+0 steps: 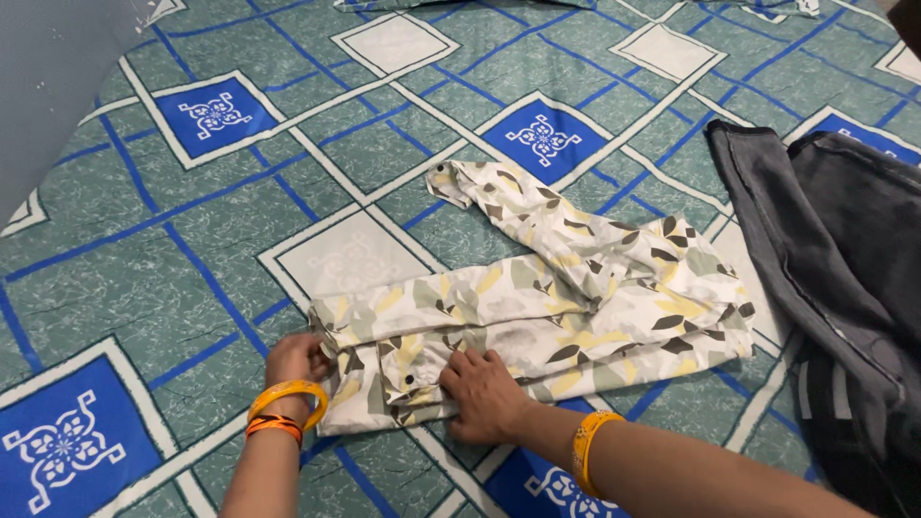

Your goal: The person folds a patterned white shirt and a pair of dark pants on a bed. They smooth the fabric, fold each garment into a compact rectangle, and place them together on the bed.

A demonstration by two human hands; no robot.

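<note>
A cream shirt [566, 297] printed with yellow, grey and brown leaves lies partly folded on the bed, one sleeve stretched toward the far side. My left hand [295, 360] grips the shirt's near left edge, fingers curled on the fabric. My right hand [484, 393] presses flat on the folded near part of the shirt, fingers spread. Both wrists wear orange-yellow bangles.
The bedsheet [192, 240] is green with blue lines, blue patterned squares and white squares. A pile of dark grey and black clothes [844, 249] lies at the right edge. A grey wall [48, 77] borders the bed at far left.
</note>
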